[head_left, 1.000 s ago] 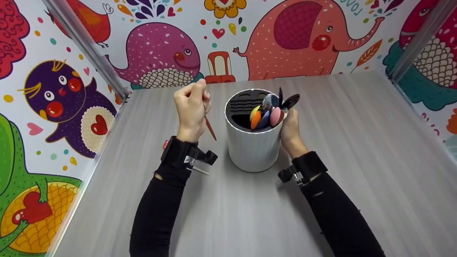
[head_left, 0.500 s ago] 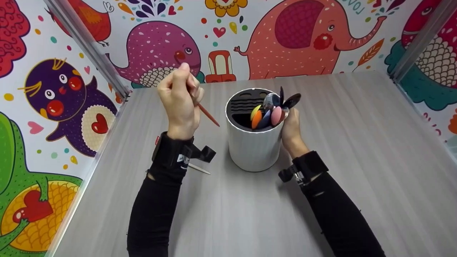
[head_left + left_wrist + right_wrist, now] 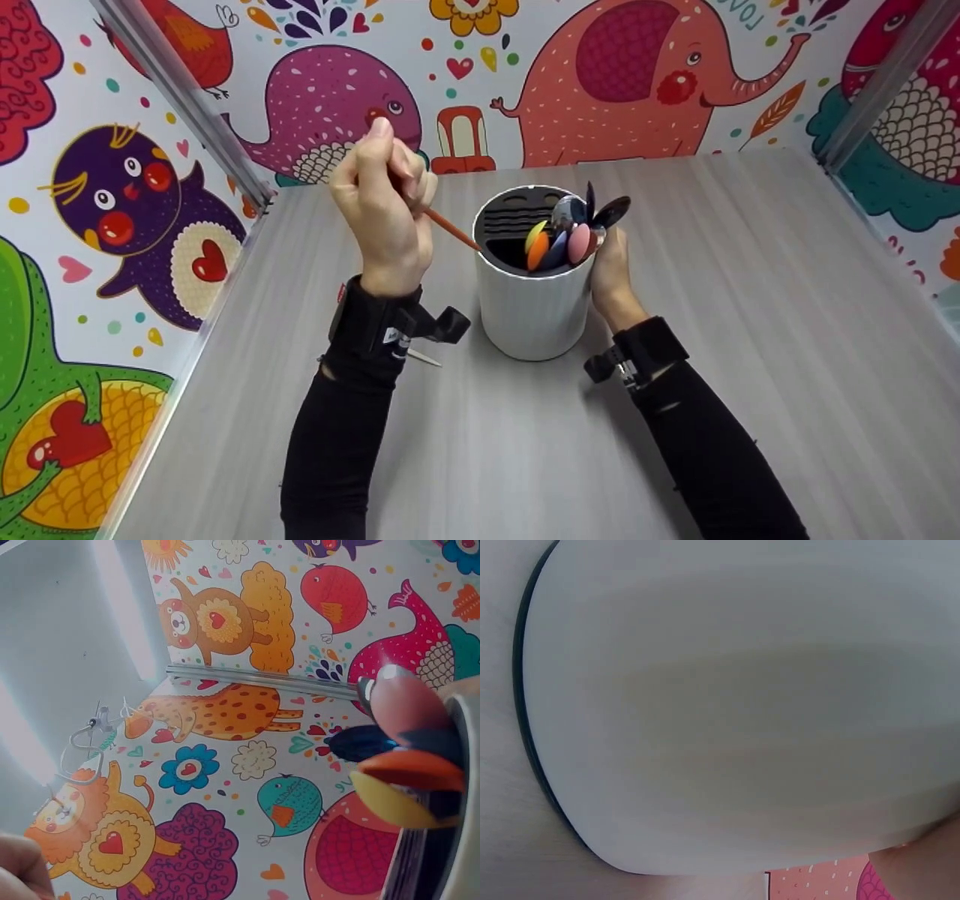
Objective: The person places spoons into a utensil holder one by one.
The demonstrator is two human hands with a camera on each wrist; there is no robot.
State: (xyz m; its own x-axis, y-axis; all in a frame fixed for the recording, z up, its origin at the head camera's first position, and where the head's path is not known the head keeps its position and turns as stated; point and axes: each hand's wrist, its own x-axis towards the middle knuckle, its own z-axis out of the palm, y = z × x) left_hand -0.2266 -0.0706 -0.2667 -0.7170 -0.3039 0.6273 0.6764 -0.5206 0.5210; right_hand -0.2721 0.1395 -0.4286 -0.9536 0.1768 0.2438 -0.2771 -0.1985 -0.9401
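Note:
My left hand (image 3: 386,206) is raised left of a white round utensil holder (image 3: 532,315), its fingers curled round a thin orange-red stick (image 3: 454,229). The stick slants down to the right, its tapered end at the holder's left rim; its other end is hidden in the hand. My right hand (image 3: 613,281) grips the holder's right side, fingers mostly hidden behind it. Out of the black slotted top stand yellow, orange (image 3: 538,251), dark blue and pink (image 3: 578,244) rounded utensil ends, a shiny metal one (image 3: 568,214) and dark spoon-like ones (image 3: 611,213). In the right wrist view the holder's wall (image 3: 742,705) fills most of the picture.
A pale pointed stick (image 3: 425,358) lies on the grey table (image 3: 495,450), partly hidden by the left wrist's camera mount. Printed cartoon panels (image 3: 615,82) stand behind and at both sides, joined by metal corner posts (image 3: 184,105).
My left hand first moved left and up, then slightly right. The orange-red stick swung toward a flatter slant, and its end came to the holder's rim. The right hand and holder stayed still.

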